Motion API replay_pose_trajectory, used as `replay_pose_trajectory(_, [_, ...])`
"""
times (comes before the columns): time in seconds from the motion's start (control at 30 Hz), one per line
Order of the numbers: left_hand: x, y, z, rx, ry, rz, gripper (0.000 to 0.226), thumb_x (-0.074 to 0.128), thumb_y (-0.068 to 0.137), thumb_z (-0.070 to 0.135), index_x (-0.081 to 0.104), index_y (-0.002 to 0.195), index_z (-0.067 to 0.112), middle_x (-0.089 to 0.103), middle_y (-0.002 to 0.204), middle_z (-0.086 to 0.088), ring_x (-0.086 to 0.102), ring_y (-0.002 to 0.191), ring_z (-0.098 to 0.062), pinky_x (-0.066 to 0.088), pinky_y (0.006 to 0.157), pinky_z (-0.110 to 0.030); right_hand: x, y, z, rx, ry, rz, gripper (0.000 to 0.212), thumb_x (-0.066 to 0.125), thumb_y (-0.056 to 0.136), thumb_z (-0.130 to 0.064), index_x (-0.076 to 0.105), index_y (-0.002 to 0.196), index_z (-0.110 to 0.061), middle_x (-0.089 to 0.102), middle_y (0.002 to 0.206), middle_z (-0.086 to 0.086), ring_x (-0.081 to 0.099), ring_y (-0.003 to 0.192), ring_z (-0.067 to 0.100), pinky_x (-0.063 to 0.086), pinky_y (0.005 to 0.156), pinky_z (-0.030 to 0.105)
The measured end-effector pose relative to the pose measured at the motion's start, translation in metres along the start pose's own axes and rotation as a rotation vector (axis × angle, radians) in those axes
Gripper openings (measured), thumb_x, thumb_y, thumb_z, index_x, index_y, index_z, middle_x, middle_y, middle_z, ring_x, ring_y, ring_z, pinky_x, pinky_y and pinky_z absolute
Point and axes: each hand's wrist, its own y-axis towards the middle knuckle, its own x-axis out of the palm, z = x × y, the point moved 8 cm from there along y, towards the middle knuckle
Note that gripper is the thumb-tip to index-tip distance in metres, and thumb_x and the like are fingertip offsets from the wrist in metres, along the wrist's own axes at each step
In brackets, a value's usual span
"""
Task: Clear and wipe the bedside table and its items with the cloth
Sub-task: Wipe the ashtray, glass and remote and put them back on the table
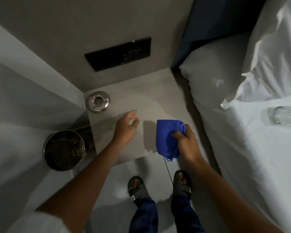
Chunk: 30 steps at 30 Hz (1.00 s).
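Observation:
The grey bedside table fills the middle of the view. A round metal ashtray stands at its back left corner. My left hand hovers over the table's left half with fingers spread and nothing in it, a short way in front of the ashtray. My right hand is closed around a bunched blue cloth above the table's front right part; a loose thread hangs down from the cloth.
A metal waste bin stands on the floor left of the table. The bed with white sheet and pillows lies on the right, with a clear glass bottle lying on it. A black wall panel sits above the table.

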Motion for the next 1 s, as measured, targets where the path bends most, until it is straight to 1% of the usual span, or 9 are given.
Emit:
replay_pose_trajectory(0.1, [0.077,-0.047,0.041,-0.061,-0.253,-0.301,0.036,0.059,0.095,0.036,0.052,0.129,0.029,0.068,0.117,-0.006,0.065,0.107,-0.018,0.053,0.091,-0.037,-0.04,-0.005,-0.013,-0.027,0.067,0.069,0.012,0.056,0.076,-0.023,0.058,0.088,-0.027,0.064,0.081,-0.006,0.06,0.077,0.016,0.049,0.069,0.035])
replay_pose_trajectory(0.2, [0.13,-0.069,0.079,-0.034,-0.269,-0.461,0.047,0.065,0.092,0.029,0.048,0.135,0.03,0.067,0.116,-0.008,0.066,0.107,-0.02,0.057,0.086,-0.037,-0.087,-0.016,-0.027,-0.121,0.005,0.1,0.024,0.067,0.074,-0.026,0.056,0.093,-0.035,0.067,0.087,-0.01,0.066,0.075,0.005,0.055,0.064,0.023])
replay_pose_trajectory(0.37, [0.193,-0.087,0.164,0.141,-0.117,-0.479,0.041,0.069,0.088,0.013,0.058,0.127,0.02,0.068,0.102,0.0,0.067,0.092,-0.011,0.055,0.084,-0.022,-0.195,-0.04,-0.037,-0.174,-0.015,0.442,0.02,0.066,0.074,-0.019,0.059,0.092,-0.024,0.064,0.081,-0.009,0.061,0.074,0.006,0.044,0.062,0.022])
replay_pose_trajectory(0.53, [0.257,-0.109,0.287,0.641,0.278,-0.308,0.024,0.06,0.092,0.013,0.07,0.114,0.015,0.068,0.118,-0.004,0.063,0.107,-0.019,0.051,0.096,-0.033,-0.312,-0.066,-0.024,-0.123,0.095,0.779,0.027,0.058,0.072,-0.023,0.052,0.099,-0.022,0.061,0.084,-0.004,0.06,0.075,0.019,0.051,0.068,0.038])
replay_pose_trajectory(0.67, [0.348,-0.123,0.346,0.853,0.541,-0.383,0.046,0.061,0.094,0.025,0.052,0.137,0.014,0.052,0.144,-0.008,0.045,0.134,-0.025,0.04,0.107,-0.037,-0.377,-0.079,-0.002,-0.078,0.187,0.881,0.038,0.057,0.076,-0.018,0.043,0.112,-0.02,0.057,0.095,-0.005,0.06,0.08,0.015,0.048,0.063,0.028])
replay_pose_trajectory(0.77, [0.395,-0.113,0.343,0.851,0.874,-0.416,0.079,0.068,0.087,0.038,0.027,0.151,0.014,0.041,0.149,-0.012,0.039,0.137,-0.029,0.033,0.112,-0.039,-0.397,-0.082,0.017,-0.024,0.193,0.872,0.032,0.057,0.076,-0.021,0.042,0.104,-0.023,0.056,0.088,-0.005,0.058,0.073,0.021,0.045,0.058,0.033])
replay_pose_trajectory(0.83, [0.397,-0.106,0.34,0.882,0.952,-0.291,0.081,0.071,0.086,0.029,0.023,0.15,0.014,0.046,0.142,-0.01,0.045,0.129,-0.029,0.035,0.108,-0.037,-0.395,-0.08,0.024,-0.004,0.205,0.819,0.027,0.055,0.077,-0.019,0.042,0.1,-0.027,0.056,0.087,-0.005,0.056,0.072,0.023,0.045,0.058,0.036])
replay_pose_trajectory(0.9, [0.388,-0.104,0.335,0.839,0.857,-0.256,0.076,0.072,0.084,0.018,0.029,0.147,0.013,0.053,0.135,-0.01,0.049,0.123,-0.029,0.039,0.103,-0.035,-0.387,-0.075,0.026,-0.016,0.226,0.762,0.028,0.052,0.079,-0.015,0.042,0.102,-0.029,0.055,0.09,-0.01,0.056,0.076,0.02,0.049,0.06,0.038])
replay_pose_trajectory(1.0, [0.354,-0.097,0.305,0.479,0.364,-0.394,0.079,0.083,0.072,0.022,0.04,0.139,0.019,0.06,0.133,-0.009,0.055,0.12,-0.024,0.046,0.095,-0.032,-0.361,-0.066,0.02,-0.072,0.27,0.686,0.03,0.054,0.081,-0.014,0.042,0.099,-0.035,0.055,0.09,-0.012,0.056,0.079,0.015,0.051,0.071,0.045])
